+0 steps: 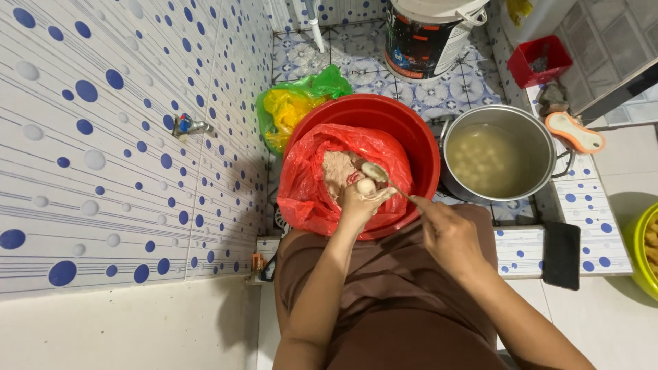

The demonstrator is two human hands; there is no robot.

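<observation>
Pinkish-beige soft paste (337,171) is heaped inside a crumpled red plastic bag (308,192) that lines a round red plastic basin (411,130). Just above the basin's near rim, the left hand (360,200) is closed around a lump of the paste, and a small pale smooth ball (367,186) is squeezed out at the top of the fist. A slim metal spoon (377,173) is pinched in the closed fingers of the right hand (449,236), its bowl touching the ball. The paste is judged soft, sticky and easily deformed, best lifted from beneath with the spoon. Right of the basin, a round steel pot (541,133) of cloudy water holding pale balls is seen; behind the basin, a green and yellow plastic bag (301,103).
</observation>
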